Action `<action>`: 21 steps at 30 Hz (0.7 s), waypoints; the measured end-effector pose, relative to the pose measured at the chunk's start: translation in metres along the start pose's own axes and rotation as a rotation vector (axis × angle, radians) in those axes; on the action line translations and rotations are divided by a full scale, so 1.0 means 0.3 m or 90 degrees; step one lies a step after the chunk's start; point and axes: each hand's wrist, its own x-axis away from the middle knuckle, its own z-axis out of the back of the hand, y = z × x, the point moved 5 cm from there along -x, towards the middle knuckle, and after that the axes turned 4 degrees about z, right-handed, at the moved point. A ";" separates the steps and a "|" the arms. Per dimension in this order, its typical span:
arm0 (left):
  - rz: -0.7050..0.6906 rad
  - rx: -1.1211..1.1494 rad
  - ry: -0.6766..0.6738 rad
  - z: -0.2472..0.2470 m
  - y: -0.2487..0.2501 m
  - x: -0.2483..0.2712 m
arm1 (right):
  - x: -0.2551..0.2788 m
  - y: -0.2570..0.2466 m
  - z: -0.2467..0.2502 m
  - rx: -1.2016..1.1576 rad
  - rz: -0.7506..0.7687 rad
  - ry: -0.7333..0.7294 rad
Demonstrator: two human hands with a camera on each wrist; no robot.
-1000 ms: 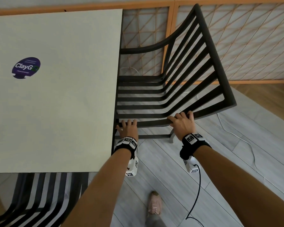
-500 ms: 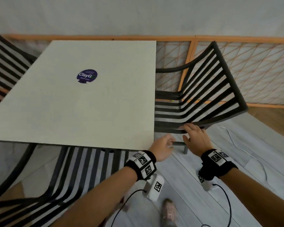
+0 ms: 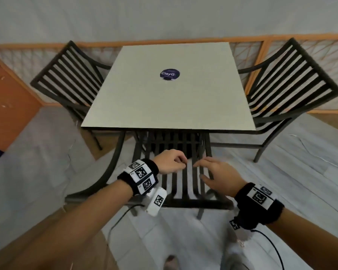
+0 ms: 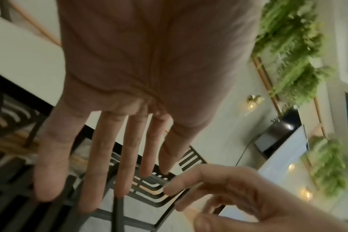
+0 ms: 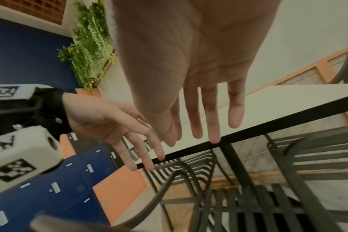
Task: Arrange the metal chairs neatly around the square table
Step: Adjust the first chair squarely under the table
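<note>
hovering hands [image 3: 171, 161] over near chair [image 3: 176, 190]

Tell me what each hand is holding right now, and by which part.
Nothing is held. The left hand and right hand hover with loose, open fingers above the slatted back of the near chair, gripping none of it.

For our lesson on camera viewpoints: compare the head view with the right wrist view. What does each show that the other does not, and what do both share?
Only the head view shows the purple sticker on the tabletop and the left chair's slatted back. Only the right wrist view shows the hanging green plants and the blue lockers. Both show the square table, the near chair, and the left hand and right hand, open and gripping nothing.
</note>
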 end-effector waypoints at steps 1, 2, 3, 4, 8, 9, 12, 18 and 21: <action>0.006 -0.044 -0.012 0.001 -0.040 0.048 | 0.015 -0.065 -0.023 -0.007 0.001 -0.028; 0.014 -0.081 -0.016 0.000 -0.081 0.093 | 0.031 -0.124 -0.044 -0.012 0.004 -0.056; 0.022 -0.111 -0.017 -0.003 -0.118 0.132 | 0.044 -0.176 -0.064 -0.013 0.009 -0.083; 0.031 -0.129 -0.020 -0.013 -0.159 0.169 | 0.057 -0.220 -0.091 -0.012 0.013 -0.110; 0.051 -0.144 -0.060 -0.073 -0.301 0.286 | 0.094 -0.317 -0.197 0.026 0.001 -0.183; 0.057 -0.152 -0.073 -0.089 -0.331 0.308 | 0.095 -0.326 -0.218 0.053 -0.006 -0.183; 0.079 -0.203 -0.051 -0.109 -0.419 0.342 | 0.076 -0.325 -0.272 0.096 -0.029 -0.171; 0.138 -0.267 0.043 -0.075 -0.506 0.339 | 0.028 -0.245 -0.324 0.124 -0.120 -0.183; 0.154 -0.299 0.079 -0.066 -0.540 0.333 | 0.019 -0.224 -0.327 0.160 -0.132 -0.173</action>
